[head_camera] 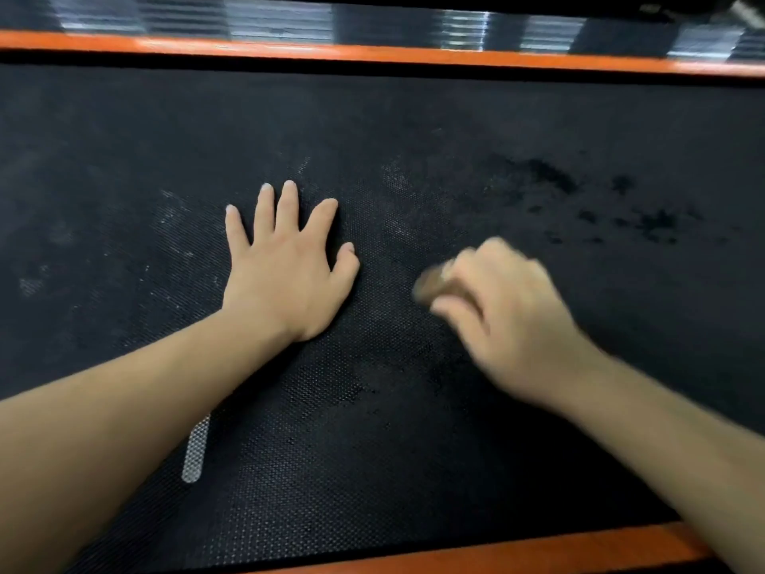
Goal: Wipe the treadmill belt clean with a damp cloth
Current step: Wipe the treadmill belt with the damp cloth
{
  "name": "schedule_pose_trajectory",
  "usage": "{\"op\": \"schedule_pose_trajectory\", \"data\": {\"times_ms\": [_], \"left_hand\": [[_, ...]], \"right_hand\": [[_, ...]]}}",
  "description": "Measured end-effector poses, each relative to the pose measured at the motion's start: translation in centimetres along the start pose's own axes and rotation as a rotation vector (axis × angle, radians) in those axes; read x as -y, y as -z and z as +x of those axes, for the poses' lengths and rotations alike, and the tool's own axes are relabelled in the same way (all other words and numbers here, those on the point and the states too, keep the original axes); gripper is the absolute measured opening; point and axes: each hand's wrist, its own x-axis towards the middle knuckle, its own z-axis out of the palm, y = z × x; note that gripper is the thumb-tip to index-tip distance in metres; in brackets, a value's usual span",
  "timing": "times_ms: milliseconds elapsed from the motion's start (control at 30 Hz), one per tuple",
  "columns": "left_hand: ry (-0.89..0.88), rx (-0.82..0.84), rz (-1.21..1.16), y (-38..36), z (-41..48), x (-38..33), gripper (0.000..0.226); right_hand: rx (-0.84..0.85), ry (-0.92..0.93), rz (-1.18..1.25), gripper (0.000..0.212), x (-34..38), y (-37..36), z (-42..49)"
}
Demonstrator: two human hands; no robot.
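I'm watching remotely: the treadmill belt (pixel 414 118) fills the view under the left hand (pixel 285 271); the orange side rail (pixel 372 53) runs beyond that hand, which lies flat, fingers straight and spread, probably steadying the belt; just right of it the blurred right hand (pixel 505 316) curls around a brownish wad, seemingly the cloth (pixel 430 283), for scrubbing; damp blotches (pixel 550 176) lie further right.

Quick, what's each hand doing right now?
Left hand: open, flat on the belt.
Right hand: curled round a brownish cloth, blurred.
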Motion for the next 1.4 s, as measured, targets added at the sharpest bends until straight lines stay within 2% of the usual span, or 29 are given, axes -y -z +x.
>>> {"op": "schedule_pose_trajectory", "data": {"times_ms": [67, 100, 133, 233, 300, 400, 467, 500, 533, 600, 667, 700, 800, 867, 900, 967, 1067, 1100, 1200, 1267, 1300, 1333, 1400], "left_hand": [[0.005, -0.006, 0.003, 0.0, 0.0, 0.0, 0.068], [0.006, -0.007, 0.003, 0.0, 0.0, 0.0, 0.068], [0.006, -0.007, -0.002, 0.0, 0.0, 0.0, 0.068], [0.001, -0.004, -0.018, 0.0, 0.0, 0.0, 0.067], [0.000, -0.011, -0.015, 0.0, 0.0, 0.1, 0.065], [-0.006, -0.028, -0.016, 0.0, -0.1, 0.0, 0.064], [-0.018, -0.027, -0.024, 0.1, -0.1, 0.0, 0.065], [-0.022, -0.025, -0.028, 0.2, -0.1, 0.0, 0.065], [-0.026, -0.019, -0.031, 0.2, -0.1, 0.0, 0.065], [-0.031, -0.005, -0.036, 0.2, -0.1, -0.1, 0.063], [-0.048, -0.011, -0.048, 0.2, 0.0, -0.1, 0.059], [-0.069, -0.027, -0.054, 0.3, 0.0, -0.2, 0.058], [-0.181, -0.070, -0.065, 1.0, 0.1, -0.9, 0.055], [-0.221, -0.029, -0.125, 1.7, 0.6, -2.8, 0.051], [-0.212, 0.008, -0.176, 1.9, 1.0, -4.2, 0.049], [-0.159, 0.069, -0.257, 1.7, 1.3, -6.8, 0.051], [-0.108, 0.074, -0.145, -0.5, 0.9, -8.6, 0.057], [-0.117, 0.061, -0.085, -1.2, 0.7, -8.7, 0.058], [-0.127, 0.025, -0.034, -1.8, 0.4, -8.7, 0.062], [-0.131, 0.023, -0.021, -1.7, 0.6, -8.8, 0.065], [-0.133, 0.032, -0.015, -1.6, 0.6, -8.8, 0.067], [-0.133, 0.043, -0.011, -1.6, 0.7, -8.8, 0.067], [-0.128, 0.055, -0.008, -1.6, 0.5, -8.7, 0.066]], "right_hand": [[0.113, 0.155, 0.044, 0.031, 0.7, 0.5, -3.3], [0.113, 0.179, 0.028, 0.028, -0.4, 0.9, -3.3], [0.068, 0.150, -0.011, 0.026, -2.0, 1.2, -2.6], [-0.064, -0.144, -0.040, 0.027, -6.0, 2.1, 0.1], [-0.090, -0.188, -0.039, 0.026, -4.6, 1.6, -0.9], [0.025, 0.056, 0.032, 0.034, -0.6, 1.0, -5.6], [0.113, 0.163, 0.043, 0.034, -1.3, 1.7, -6.4], [0.093, 0.166, 0.023, 0.030, -2.5, 2.1, -5.6], [0.030, 0.123, -0.005, 0.023, -4.2, 2.3, -4.3], [-0.069, -0.085, -0.038, 0.016, -7.4, 3.0, -1.6], [-0.105, -0.259, -0.087, 0.025, -7.9, 2.6, -1.1], [-0.106, -0.254, -0.108, 0.028, -6.7, 2.4, -2.0], [0.020, -0.006, -0.015, 0.034, -2.3, 1.8, -6.5], [0.094, 0.070, 0.008, 0.036, -3.1, 2.1, -6.5], [0.063, 0.069, -0.019, 0.038, -4.1, 2.3, -5.2], [-0.051, -0.072, -0.067, 0.038, -7.2, 2.4, -1.6], [-0.111, -0.343, -0.080, 0.031, -10.2, 2.5, 2.0], [-0.117, -0.334, -0.102, 0.031, -9.7, 2.1, 1.9], [-0.051, -0.088, -0.021, 0.028, -6.0, 1.3, -1.2], [0.031, 0.021, -0.030, 0.034, -6.2, 1.3, -1.1], [0.006, 0.035, -0.071, 0.035, -7.3, 1.6, 0.4], [-0.054, -0.004, -0.123, 0.035, -9.0, 1.7, 2.4], [-0.132, -0.248, -0.172, 0.033, -12.1, 2.2, 6.5]]}}
